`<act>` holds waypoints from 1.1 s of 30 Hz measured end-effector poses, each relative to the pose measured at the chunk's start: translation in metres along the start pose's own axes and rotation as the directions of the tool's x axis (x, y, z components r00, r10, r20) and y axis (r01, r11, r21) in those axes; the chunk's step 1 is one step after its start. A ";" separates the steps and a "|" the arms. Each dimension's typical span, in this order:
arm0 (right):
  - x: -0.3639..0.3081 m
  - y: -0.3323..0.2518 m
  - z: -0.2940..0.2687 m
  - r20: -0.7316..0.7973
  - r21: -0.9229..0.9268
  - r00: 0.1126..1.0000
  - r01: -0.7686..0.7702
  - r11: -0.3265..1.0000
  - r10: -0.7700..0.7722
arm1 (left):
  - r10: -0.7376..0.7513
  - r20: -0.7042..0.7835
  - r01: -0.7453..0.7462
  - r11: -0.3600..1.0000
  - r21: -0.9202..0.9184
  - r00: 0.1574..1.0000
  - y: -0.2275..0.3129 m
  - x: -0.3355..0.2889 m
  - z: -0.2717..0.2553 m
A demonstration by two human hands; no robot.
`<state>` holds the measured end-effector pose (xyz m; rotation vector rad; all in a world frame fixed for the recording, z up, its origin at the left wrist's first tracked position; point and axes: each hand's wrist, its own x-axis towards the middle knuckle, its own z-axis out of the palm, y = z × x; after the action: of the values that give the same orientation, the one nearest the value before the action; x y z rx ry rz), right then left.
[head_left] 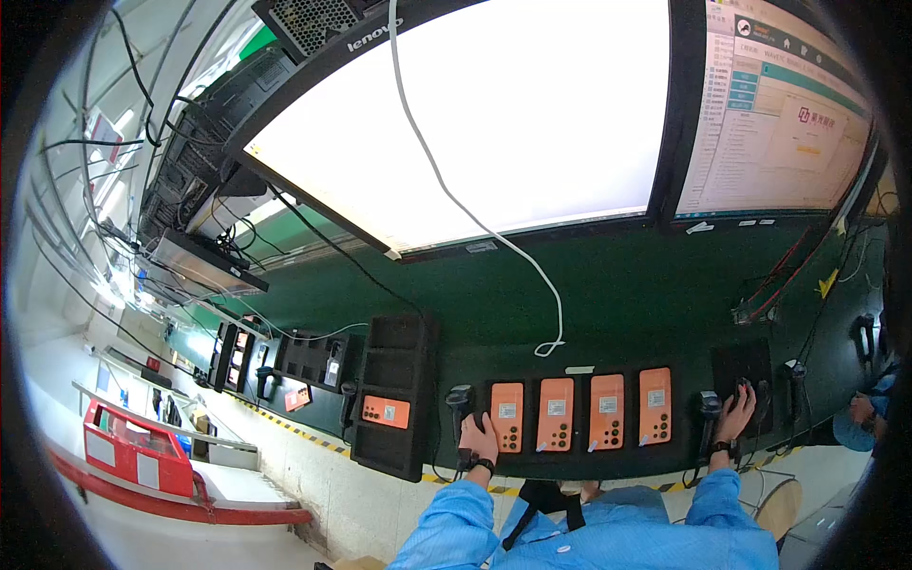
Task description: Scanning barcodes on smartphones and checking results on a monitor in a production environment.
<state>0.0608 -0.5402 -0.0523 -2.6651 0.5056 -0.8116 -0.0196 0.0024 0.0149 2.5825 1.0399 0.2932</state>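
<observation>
Along the near edge of the green worktop, four orange smartphones lie camera-side up in a row. At its left end, the person's left hand has its fingers loosely extended just beside the leftmost smartphone; whether they touch or grip anything, I cannot tell. The right hand, fingers bent and slightly parted, lies at the black mat right of the row; its hold is also unclear. A sideways sweep of the left hand could shove that smartphone into its neighbour or topple the handheld scanner. Careless right-hand movement might knock the second scanner.
</observation>
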 end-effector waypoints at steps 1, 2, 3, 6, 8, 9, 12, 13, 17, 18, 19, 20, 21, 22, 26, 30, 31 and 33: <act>0.000 0.002 0.001 -0.010 -0.007 1.000 0.009 1.000 -0.009 | 0.020 0.005 -0.020 1.000 -0.018 1.000 0.000 0.000 0.000; 0.000 0.004 0.003 -0.010 -0.028 1.000 0.010 1.000 -0.011 | 0.015 -0.004 -0.015 1.000 -0.016 1.000 -0.001 0.000 0.001; -0.001 0.005 0.004 -0.020 -0.016 1.000 0.013 1.000 -0.013 | 0.003 0.006 -0.003 1.000 -0.012 1.000 -0.002 0.000 0.001; -0.002 0.005 0.006 -0.013 0.002 1.000 0.011 1.000 -0.011 | 0.005 0.005 -0.005 1.000 -0.008 1.000 -0.002 0.000 0.002; 0.000 0.000 0.002 -0.018 -0.029 1.000 0.010 1.000 -0.010 | 0.018 -0.002 -0.018 1.000 -0.004 1.000 0.001 0.001 -0.001; 0.001 -0.005 -0.004 0.018 -0.027 1.000 0.012 1.000 -0.012 | 0.023 -0.016 -0.023 1.000 -0.020 1.000 0.002 0.001 -0.004; 0.009 -0.030 -0.029 -0.056 0.000 0.998 -0.010 1.000 0.010 | 0.137 -0.213 -0.187 0.955 -0.231 0.967 -0.001 -0.002 -0.022; 0.012 -0.041 -0.042 -0.047 0.070 0.999 -0.022 0.997 0.026 | -0.027 -0.202 -0.042 0.943 -0.330 0.979 -0.005 -0.003 -0.027; 0.008 -0.112 -0.082 0.054 0.314 0.994 0.072 0.947 -0.093 | -0.055 -0.182 -0.001 0.957 -0.291 0.982 -0.038 0.011 -0.032; -0.001 -0.137 -0.087 0.103 0.412 0.985 0.082 0.907 -0.136 | -0.107 -0.049 0.076 0.902 -0.425 0.993 -0.046 0.021 -0.024; -0.013 -0.165 -0.088 0.226 0.512 0.955 0.054 0.858 -0.194 | -0.136 0.067 0.152 0.908 -0.390 0.988 -0.053 0.034 -0.013; -0.020 -0.194 -0.084 0.281 0.576 0.879 0.165 0.801 -0.384 | -0.128 0.200 0.200 0.895 -0.400 0.972 -0.059 0.045 -0.002; -0.033 -0.223 -0.080 0.380 0.630 0.779 0.177 0.756 -0.498 | -0.126 0.272 0.228 0.894 -0.386 0.954 -0.062 0.055 0.009; -0.043 -0.256 -0.068 0.438 0.756 0.615 0.141 0.639 -0.655 | -0.093 0.297 0.219 0.878 -0.425 0.950 -0.064 0.066 0.018; -0.069 -0.357 -0.010 0.297 0.835 0.246 0.401 0.376 -0.922 | 0.010 0.272 0.166 0.769 -0.618 0.962 -0.065 0.072 0.011; -0.085 -0.417 0.053 0.354 0.776 0.286 0.442 0.450 -0.890 | -0.202 0.419 0.442 0.644 -0.625 0.885 -0.055 0.017 -0.043; -0.088 -0.422 0.063 0.318 0.805 0.299 0.417 0.423 -0.900 | -0.227 0.469 0.485 0.675 -0.556 0.854 -0.051 0.003 -0.055; -0.092 -0.424 0.078 0.450 0.737 0.176 0.481 0.475 -0.876 | -0.221 0.524 0.515 0.681 -0.521 0.823 -0.039 -0.017 -0.069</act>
<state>0.1367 -0.1098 0.0072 -2.3112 -1.1651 0.2594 -0.0780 0.0325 0.0625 1.6452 1.0405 -0.0315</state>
